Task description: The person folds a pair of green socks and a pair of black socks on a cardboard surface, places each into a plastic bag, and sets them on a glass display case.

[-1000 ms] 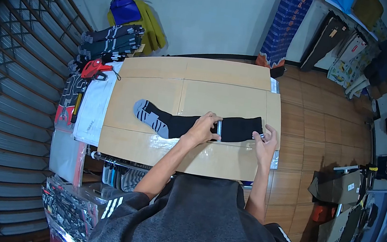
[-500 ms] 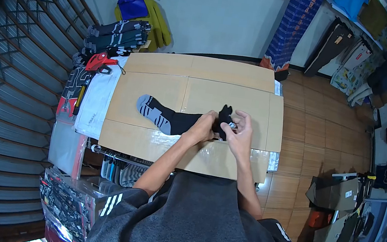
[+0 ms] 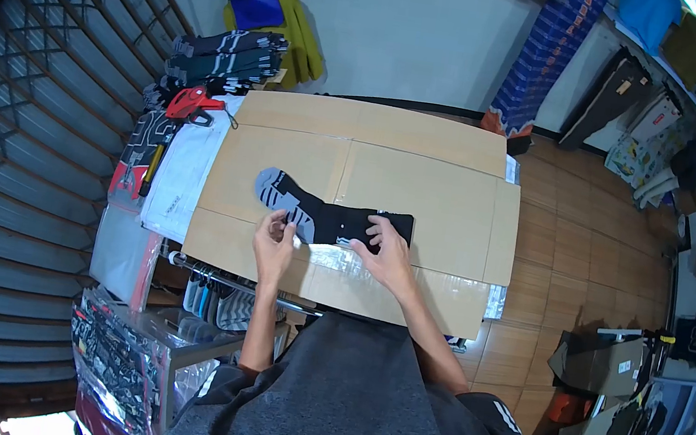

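Two bare hands meet at one sock in the head view, near the middle of the frame. The sock (image 3: 326, 214) is black with a grey, striped toe. It lies flat on the cardboard-covered table (image 3: 424, 184), toe pointing to the left, and its leg looks folded back on itself, so the right end stops just past the right hand.

The left hand (image 3: 275, 243) comes up from the lower edge of the table. Its fingers are gathered narrow, with the tips at the grey heel of the sock. The view is too small to tell whether they pinch the cloth or only touch it.

The right hand (image 3: 389, 254) lies wide and flat, palm down. Its fingers are spread over the black folded end of the sock, and it grips nothing.

A shiny strip of clear tape (image 3: 340, 259) runs along the cardboard between the two wrists, just below the sock.

At the left of the table lies a white sheet (image 3: 181, 172), with a red hand tool (image 3: 191, 102) at its upper end. Above that, in the upper left of the frame, sits a stack of dark striped socks (image 3: 226, 62). A blue and yellow garment (image 3: 282, 21) hangs against the wall behind the stack.

A tall pile of blue boxes (image 3: 549, 54) stands at the upper right, well apart from the hands.
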`<state>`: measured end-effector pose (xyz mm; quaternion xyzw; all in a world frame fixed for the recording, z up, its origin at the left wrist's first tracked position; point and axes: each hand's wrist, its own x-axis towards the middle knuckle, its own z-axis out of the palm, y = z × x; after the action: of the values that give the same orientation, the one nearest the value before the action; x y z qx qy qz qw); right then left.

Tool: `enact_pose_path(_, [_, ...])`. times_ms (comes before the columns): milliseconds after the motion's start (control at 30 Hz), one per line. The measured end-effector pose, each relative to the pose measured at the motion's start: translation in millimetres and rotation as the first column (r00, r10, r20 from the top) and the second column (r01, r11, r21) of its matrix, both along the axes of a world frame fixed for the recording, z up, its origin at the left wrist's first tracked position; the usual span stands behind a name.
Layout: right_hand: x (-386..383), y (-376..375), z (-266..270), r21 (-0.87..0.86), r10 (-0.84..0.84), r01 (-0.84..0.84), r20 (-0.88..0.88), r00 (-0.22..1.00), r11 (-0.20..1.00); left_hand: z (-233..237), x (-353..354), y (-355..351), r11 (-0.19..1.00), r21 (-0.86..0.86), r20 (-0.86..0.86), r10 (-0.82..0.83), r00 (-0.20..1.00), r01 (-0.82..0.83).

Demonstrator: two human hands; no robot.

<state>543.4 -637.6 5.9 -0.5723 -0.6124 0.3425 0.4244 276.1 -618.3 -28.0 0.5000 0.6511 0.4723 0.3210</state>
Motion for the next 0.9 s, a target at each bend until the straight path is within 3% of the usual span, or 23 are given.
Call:
enact_pose_path(100, [1.3,0.1,13.1,-0.022,0.011,-0.012,-0.047,0.999,1.0,-9.4,-11.5,0.5,0.995,0.05,-0.081,0.093,0.992,-0.09])
enact_pose_path(200, [8.9,3.4,12.9,0.113,-0.123,0.122,-0.002,0.992,0.986,-8.7,-10.2,-4.1,0.993,0.006,-0.062,0.12,0.991,-0.12])
enact_pose_path(333, [21.5,8.6,0.9,0.309,-0.23,0.128,0.32,0.919,0.942,-10.0,-4.6,6.3,0.989,-0.081,-0.079,0.114,0.99,-0.12])
enact_pose_path(467, [19.9,4.3,-29.3,0.205,-0.174,0.041,0.687,0.706,0.978,-12.7,-6.0,25.6,0.985,-0.141,-0.054,0.098,0.994,-0.104])
enact_pose_path(533, [20.3,6.8,-31.8,0.16,-0.139,0.035,0.698,0.703,0.986,-14.7,-5.9,32.7,0.979,-0.171,-0.07,0.102,0.992,-0.113])
enact_pose_path(733, [19.2,6.9,-34.8,0.158,-0.144,0.048,0.684,0.715,0.986,-20.9,-1.5,39.8,0.987,-0.108,0.361,0.153,0.92,-0.122])
enact_pose_path(900, [19.0,5.9,-33.3,0.146,-0.138,0.053,0.67,0.73,0.988,1.8,12.6,23.2,0.991,0.117,0.322,-0.098,0.942,0.063])
